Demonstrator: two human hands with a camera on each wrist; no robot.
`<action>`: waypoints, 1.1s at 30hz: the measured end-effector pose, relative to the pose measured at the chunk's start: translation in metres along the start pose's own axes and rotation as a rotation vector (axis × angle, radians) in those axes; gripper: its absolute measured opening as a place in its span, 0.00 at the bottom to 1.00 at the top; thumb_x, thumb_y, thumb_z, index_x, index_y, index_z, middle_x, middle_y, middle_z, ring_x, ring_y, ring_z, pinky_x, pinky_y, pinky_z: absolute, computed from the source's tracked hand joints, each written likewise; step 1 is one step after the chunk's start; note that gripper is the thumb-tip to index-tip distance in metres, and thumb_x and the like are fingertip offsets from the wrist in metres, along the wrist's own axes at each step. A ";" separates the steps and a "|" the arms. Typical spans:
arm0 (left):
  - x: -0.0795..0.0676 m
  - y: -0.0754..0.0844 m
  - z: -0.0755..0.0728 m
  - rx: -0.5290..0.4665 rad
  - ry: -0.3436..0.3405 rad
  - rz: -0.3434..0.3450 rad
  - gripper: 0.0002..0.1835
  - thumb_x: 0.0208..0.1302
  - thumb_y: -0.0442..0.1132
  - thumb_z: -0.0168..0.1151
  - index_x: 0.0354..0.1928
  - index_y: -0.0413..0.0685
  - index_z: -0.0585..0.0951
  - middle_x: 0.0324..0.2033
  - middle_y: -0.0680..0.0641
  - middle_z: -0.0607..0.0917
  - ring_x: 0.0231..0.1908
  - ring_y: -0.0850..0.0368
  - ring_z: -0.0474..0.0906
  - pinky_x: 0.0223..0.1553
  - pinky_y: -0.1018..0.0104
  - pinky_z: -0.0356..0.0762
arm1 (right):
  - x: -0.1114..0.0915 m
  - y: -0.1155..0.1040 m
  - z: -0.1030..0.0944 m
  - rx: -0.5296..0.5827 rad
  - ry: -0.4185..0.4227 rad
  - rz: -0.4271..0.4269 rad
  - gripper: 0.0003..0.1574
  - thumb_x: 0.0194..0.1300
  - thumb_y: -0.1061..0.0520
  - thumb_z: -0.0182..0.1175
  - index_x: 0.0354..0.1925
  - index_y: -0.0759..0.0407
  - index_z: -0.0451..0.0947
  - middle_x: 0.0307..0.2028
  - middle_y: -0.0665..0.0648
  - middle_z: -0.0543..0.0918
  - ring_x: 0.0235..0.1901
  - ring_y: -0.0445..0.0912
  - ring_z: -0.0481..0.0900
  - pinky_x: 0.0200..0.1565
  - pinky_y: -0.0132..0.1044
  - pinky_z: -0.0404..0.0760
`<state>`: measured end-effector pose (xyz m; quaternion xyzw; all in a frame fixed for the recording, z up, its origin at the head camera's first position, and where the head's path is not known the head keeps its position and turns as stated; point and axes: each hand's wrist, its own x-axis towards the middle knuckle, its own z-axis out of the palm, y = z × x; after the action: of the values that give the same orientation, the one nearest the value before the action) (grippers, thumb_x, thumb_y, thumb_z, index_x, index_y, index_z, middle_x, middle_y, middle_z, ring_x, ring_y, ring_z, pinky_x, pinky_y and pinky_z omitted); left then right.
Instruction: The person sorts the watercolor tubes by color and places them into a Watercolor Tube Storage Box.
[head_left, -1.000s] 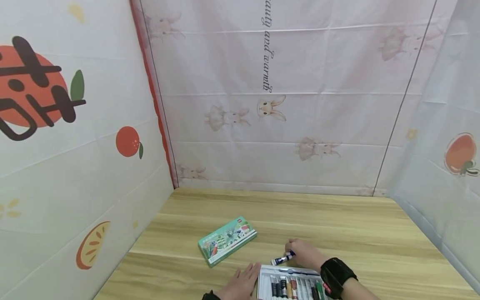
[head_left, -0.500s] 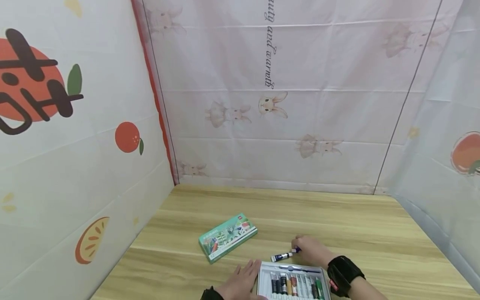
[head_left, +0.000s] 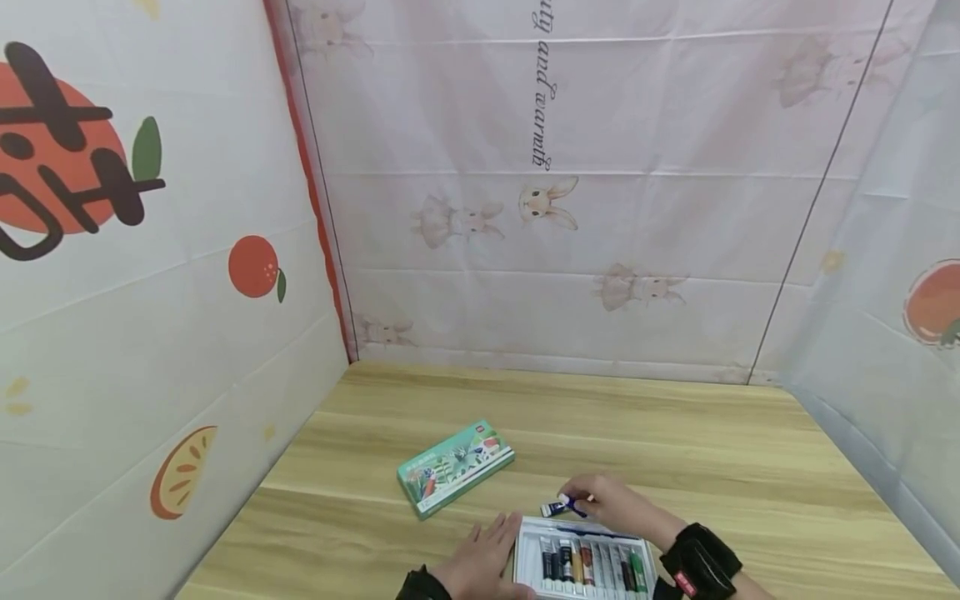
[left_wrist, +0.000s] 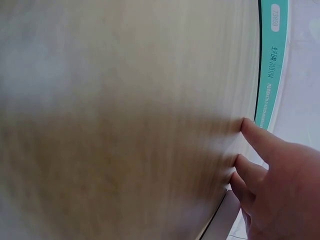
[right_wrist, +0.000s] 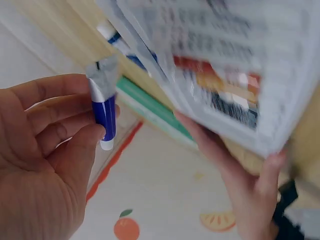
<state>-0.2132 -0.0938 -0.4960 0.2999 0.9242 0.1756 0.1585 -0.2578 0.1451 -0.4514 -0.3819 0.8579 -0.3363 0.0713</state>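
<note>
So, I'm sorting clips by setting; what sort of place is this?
Probably a makeshift tabletop booth: a yellowish wood-grain table, a white fruit-printed sheet alongside and a pale pink rabbit-printed sheet behind.

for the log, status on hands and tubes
Right hand pinches blue paint tube. Left hand against paint tray. Second tube lies close by right hand; no obstruction visible.

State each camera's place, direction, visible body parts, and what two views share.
Head: on the head, facing forward, down at the table; left hand and right hand show.
Left wrist: on that wrist, facing table and green box; left hand shows.
Right wrist: on that wrist, facing blue tube and paint tray; both hands show.
Head and right wrist share the paint tray.
</note>
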 end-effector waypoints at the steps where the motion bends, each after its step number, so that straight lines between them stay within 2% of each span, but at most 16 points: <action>1: 0.000 0.000 0.000 0.001 -0.001 -0.003 0.50 0.42 0.69 0.43 0.62 0.44 0.45 0.59 0.47 0.51 0.58 0.54 0.43 0.54 0.50 0.46 | 0.000 -0.003 0.000 0.040 -0.006 0.007 0.13 0.55 0.68 0.49 0.41 0.65 0.72 0.34 0.54 0.76 0.34 0.39 0.73 0.32 0.28 0.74; 3: 0.000 0.000 0.000 -0.001 -0.006 -0.009 0.50 0.42 0.69 0.43 0.62 0.45 0.45 0.59 0.47 0.51 0.58 0.54 0.43 0.54 0.50 0.45 | -0.002 -0.006 0.001 0.103 -0.015 0.013 0.14 0.56 0.68 0.48 0.42 0.64 0.71 0.35 0.56 0.76 0.34 0.40 0.73 0.33 0.29 0.73; 9: 0.000 -0.001 0.001 0.001 -0.024 -0.016 0.50 0.42 0.69 0.43 0.62 0.45 0.45 0.59 0.48 0.51 0.58 0.55 0.43 0.54 0.50 0.46 | -0.008 -0.014 0.006 0.183 -0.020 0.004 0.14 0.56 0.64 0.50 0.44 0.62 0.70 0.35 0.55 0.76 0.34 0.40 0.73 0.34 0.31 0.73; 14: 0.001 -0.001 0.002 0.010 -0.019 -0.032 0.50 0.40 0.70 0.44 0.62 0.46 0.46 0.59 0.49 0.52 0.58 0.55 0.44 0.54 0.51 0.46 | -0.011 -0.020 0.011 0.203 -0.016 0.049 0.14 0.54 0.63 0.53 0.42 0.62 0.72 0.33 0.52 0.76 0.33 0.40 0.73 0.32 0.30 0.73; 16: 0.002 -0.002 0.003 0.010 -0.018 -0.028 0.50 0.40 0.70 0.44 0.62 0.46 0.46 0.59 0.49 0.52 0.58 0.55 0.44 0.54 0.51 0.46 | -0.012 -0.023 0.014 0.146 -0.012 0.039 0.13 0.53 0.63 0.53 0.40 0.60 0.73 0.33 0.50 0.76 0.33 0.38 0.72 0.32 0.29 0.73; 18: 0.002 -0.003 0.003 0.004 -0.024 -0.027 0.50 0.41 0.70 0.43 0.62 0.47 0.46 0.59 0.49 0.51 0.58 0.55 0.44 0.54 0.51 0.46 | -0.012 -0.027 0.018 0.033 -0.004 -0.023 0.12 0.52 0.64 0.54 0.39 0.58 0.73 0.33 0.47 0.75 0.33 0.36 0.72 0.32 0.28 0.73; 23: 0.002 -0.004 0.003 -0.001 -0.023 -0.015 0.49 0.41 0.69 0.43 0.62 0.47 0.46 0.59 0.49 0.51 0.58 0.55 0.43 0.53 0.51 0.46 | -0.011 -0.035 0.033 -0.305 0.036 -0.284 0.14 0.48 0.66 0.57 0.36 0.54 0.74 0.34 0.44 0.73 0.36 0.34 0.70 0.35 0.23 0.71; 25: 0.002 -0.004 0.003 -0.002 -0.015 -0.001 0.49 0.42 0.69 0.43 0.62 0.46 0.46 0.60 0.48 0.51 0.58 0.54 0.44 0.53 0.50 0.47 | -0.011 -0.038 0.040 -0.394 0.043 -0.379 0.14 0.47 0.64 0.58 0.36 0.52 0.74 0.34 0.43 0.73 0.37 0.32 0.69 0.36 0.21 0.70; 28: 0.000 -0.004 0.002 -0.001 -0.004 0.017 0.49 0.43 0.68 0.43 0.61 0.45 0.46 0.60 0.48 0.51 0.58 0.54 0.44 0.53 0.49 0.48 | -0.011 -0.040 0.049 -0.470 0.041 -0.477 0.11 0.50 0.56 0.58 0.36 0.50 0.74 0.34 0.42 0.73 0.37 0.31 0.68 0.38 0.21 0.69; 33: -0.001 -0.002 0.000 -0.005 0.005 0.028 0.49 0.42 0.69 0.43 0.61 0.45 0.46 0.59 0.48 0.51 0.58 0.53 0.44 0.52 0.49 0.48 | -0.010 -0.040 0.059 -0.461 0.015 -0.501 0.15 0.53 0.43 0.51 0.36 0.48 0.74 0.35 0.40 0.73 0.38 0.28 0.65 0.38 0.23 0.69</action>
<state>-0.2135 -0.0956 -0.4965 0.3119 0.9199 0.1806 0.1544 -0.2044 0.1021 -0.4724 -0.5844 0.7913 -0.1433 -0.1084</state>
